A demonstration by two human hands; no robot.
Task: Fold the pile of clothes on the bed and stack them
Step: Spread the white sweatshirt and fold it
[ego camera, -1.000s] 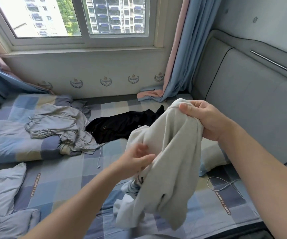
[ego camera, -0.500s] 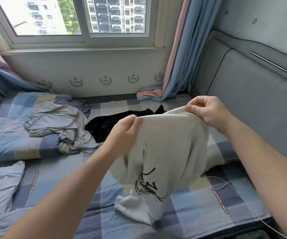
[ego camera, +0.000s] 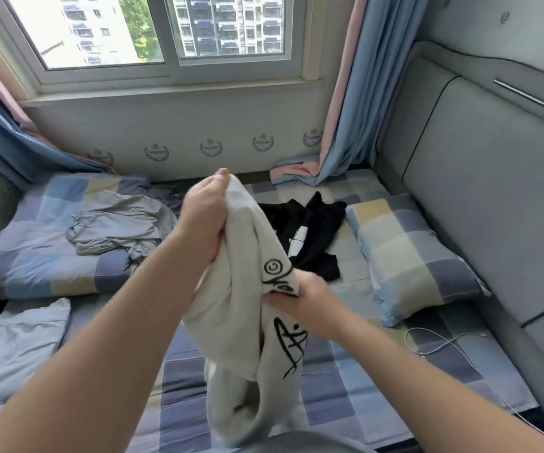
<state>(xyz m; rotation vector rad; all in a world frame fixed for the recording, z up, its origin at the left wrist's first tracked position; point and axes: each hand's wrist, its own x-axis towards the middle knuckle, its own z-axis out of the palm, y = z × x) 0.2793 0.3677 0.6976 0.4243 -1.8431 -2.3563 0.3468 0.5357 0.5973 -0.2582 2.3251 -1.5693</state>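
Below the left hand (ego camera: 205,220), which clutches its top, a pale shirt (ego camera: 231,322) hangs unfolded; the right hand (ego camera: 300,299) pinches it lower. Beyond the grip, a grey garment (ego camera: 117,223) and a black garment (ego camera: 309,237) lie crumpled on the bed (ego camera: 345,384); no stack seen.

light: bright daylight from window (ego camera: 166,27), left pane washed out | shadows: soft, faint beneath grey garment (ego camera: 231,305) and pillow (ego camera: 411,256) | blur: slight smear on left hand (ego camera: 205,220), near forearms (ego camera: 100,354) soft | distortion: wide-angle bowing along window frame and headboard (ego camera: 492,191) | focus: mildly soft overall
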